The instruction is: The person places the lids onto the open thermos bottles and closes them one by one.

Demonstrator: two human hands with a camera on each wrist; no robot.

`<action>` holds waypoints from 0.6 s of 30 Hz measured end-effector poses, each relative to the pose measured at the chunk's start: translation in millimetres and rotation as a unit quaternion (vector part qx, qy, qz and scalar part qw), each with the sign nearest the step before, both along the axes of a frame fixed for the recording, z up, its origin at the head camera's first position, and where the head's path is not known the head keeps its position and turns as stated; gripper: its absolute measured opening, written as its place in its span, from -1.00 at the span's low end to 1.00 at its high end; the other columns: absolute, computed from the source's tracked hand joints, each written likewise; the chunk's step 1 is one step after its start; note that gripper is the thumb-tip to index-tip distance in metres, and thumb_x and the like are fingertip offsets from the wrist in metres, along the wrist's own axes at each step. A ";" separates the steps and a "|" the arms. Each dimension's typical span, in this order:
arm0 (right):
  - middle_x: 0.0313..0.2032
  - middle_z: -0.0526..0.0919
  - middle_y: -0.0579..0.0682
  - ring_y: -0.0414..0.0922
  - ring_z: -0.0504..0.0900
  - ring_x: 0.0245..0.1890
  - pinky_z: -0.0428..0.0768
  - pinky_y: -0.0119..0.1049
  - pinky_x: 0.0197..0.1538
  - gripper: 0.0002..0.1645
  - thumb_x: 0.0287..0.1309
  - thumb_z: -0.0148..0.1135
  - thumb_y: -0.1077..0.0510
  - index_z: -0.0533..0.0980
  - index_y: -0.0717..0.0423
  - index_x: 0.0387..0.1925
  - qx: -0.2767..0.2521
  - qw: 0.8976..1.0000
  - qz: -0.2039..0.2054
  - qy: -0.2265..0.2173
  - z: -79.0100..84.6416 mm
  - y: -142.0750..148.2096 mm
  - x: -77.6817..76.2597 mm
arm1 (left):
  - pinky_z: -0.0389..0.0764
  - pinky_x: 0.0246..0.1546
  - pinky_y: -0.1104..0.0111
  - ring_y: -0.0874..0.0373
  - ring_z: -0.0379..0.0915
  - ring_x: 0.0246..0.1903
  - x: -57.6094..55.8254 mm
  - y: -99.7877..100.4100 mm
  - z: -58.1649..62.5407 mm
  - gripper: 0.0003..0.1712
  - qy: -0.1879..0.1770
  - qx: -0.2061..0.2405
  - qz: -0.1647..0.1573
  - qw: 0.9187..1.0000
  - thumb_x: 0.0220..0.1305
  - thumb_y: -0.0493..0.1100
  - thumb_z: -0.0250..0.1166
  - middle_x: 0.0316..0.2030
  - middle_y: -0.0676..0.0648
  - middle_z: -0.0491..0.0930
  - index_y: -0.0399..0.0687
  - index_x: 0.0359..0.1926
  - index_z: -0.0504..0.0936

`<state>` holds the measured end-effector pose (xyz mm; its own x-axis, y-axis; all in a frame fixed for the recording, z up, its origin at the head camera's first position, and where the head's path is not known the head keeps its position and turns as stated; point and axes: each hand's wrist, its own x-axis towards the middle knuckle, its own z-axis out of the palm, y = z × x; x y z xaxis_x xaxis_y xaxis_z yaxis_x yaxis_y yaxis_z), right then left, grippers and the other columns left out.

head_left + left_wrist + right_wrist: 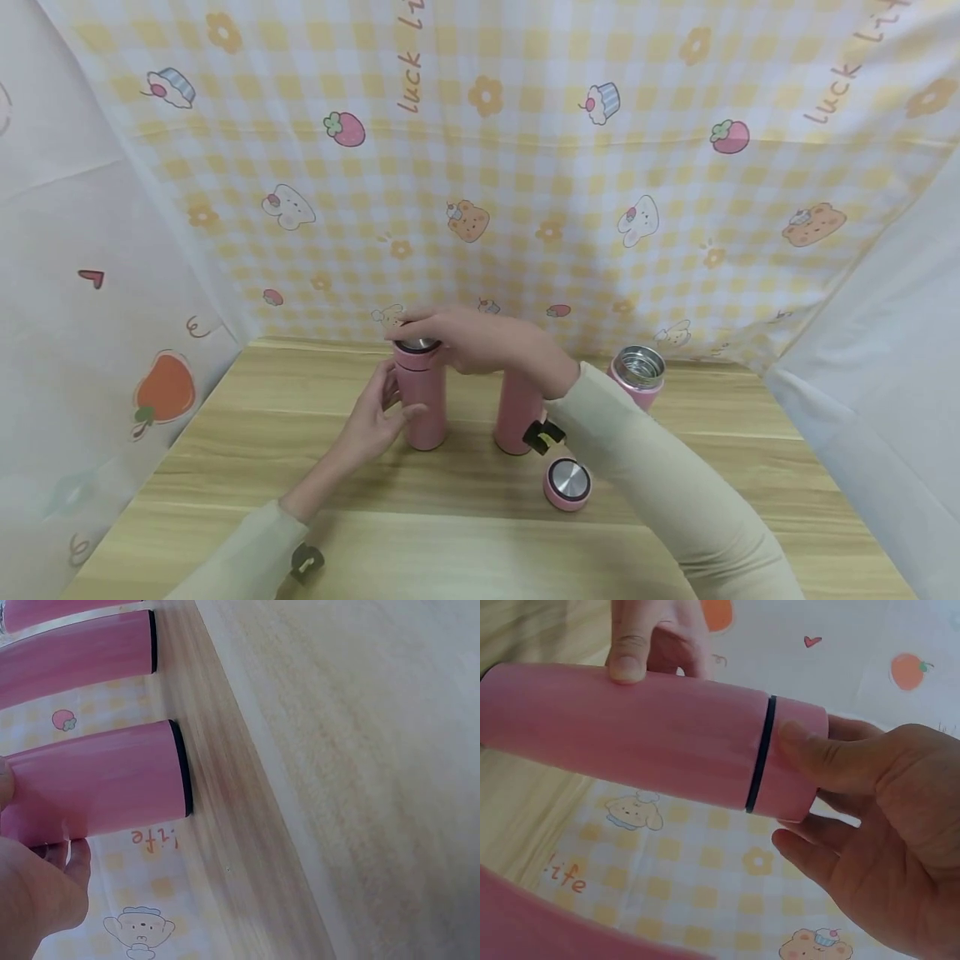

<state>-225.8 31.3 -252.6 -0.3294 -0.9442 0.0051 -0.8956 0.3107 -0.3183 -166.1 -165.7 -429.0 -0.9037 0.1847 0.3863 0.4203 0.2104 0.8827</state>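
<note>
- Left of centre in the head view, a pink bottle (425, 412) stands upright on the wooden table (450, 546), its long axis vertical.
- At the upper end of this axis, the right hand (480, 337) reaches from the right side and grips the lid (415, 360) with thumb and fingers; the lid sits on the bottle, with a dark ring (761, 754) at the seam.
- Around the body, lower down, the left hand (378, 417) grasps the bottle, so it is nearer to the base. In my judgement, any turn or pull of the lid depends on keeping these two grips on one axis.
- Right of this bottle, and apart, stands a second bottle (513, 408), its top hidden by the right arm (652, 458); farther right is an open bottle (639, 379).
- Lower right of centre, a loose lid (567, 485) lies on the table.
- Behind, the patterned cloth (540, 167) hangs close; wider room for moving lies toward the bottom of the frame.
</note>
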 end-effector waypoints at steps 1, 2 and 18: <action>0.43 0.33 0.01 -0.12 0.42 0.31 0.51 -0.50 0.10 -0.15 0.18 0.16 0.64 0.40 0.04 0.43 0.003 1.000 -0.001 -0.009 0.9 0.5 -0.2 | 0.45 0.30 0.07 -0.12 0.37 0.29 0.1 0.2 0.1 -0.21 -0.002 -0.001 0.002 1.000 0.32 -0.33 0.39 0.32 -0.24 0.44 -0.18 0.45 0.19; 0.46 0.29 0.02 -0.11 0.40 0.34 0.52 -0.50 0.10 -0.12 0.14 0.13 0.69 0.40 0.04 0.43 0.006 1.000 -0.002 -0.018 1.4 0.8 -0.3 | 0.44 0.30 0.05 -0.12 0.36 0.30 0.1 0.4 0.3 -0.22 -0.003 -0.002 0.003 1.000 0.33 -0.33 0.38 0.32 -0.24 0.44 -0.18 0.45 0.19; 0.41 0.38 0.00 -0.12 0.40 0.33 0.55 -0.53 0.05 -0.15 0.19 0.13 0.67 0.42 0.01 0.41 0.009 1.000 -0.002 -0.012 3.1 -0.6 -3.0 | 0.43 0.30 0.02 -0.11 0.34 0.32 1.0 1.4 2.1 -0.21 -0.016 -0.009 0.007 1.000 0.33 -0.29 0.39 0.33 -0.24 0.42 -0.12 0.45 0.18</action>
<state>-228.8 30.7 -249.5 -0.3330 -0.9427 -0.0204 -0.8862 0.3203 -0.3348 -165.1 -164.3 -426.8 -0.9185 0.1780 0.3530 0.3879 0.2327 0.8919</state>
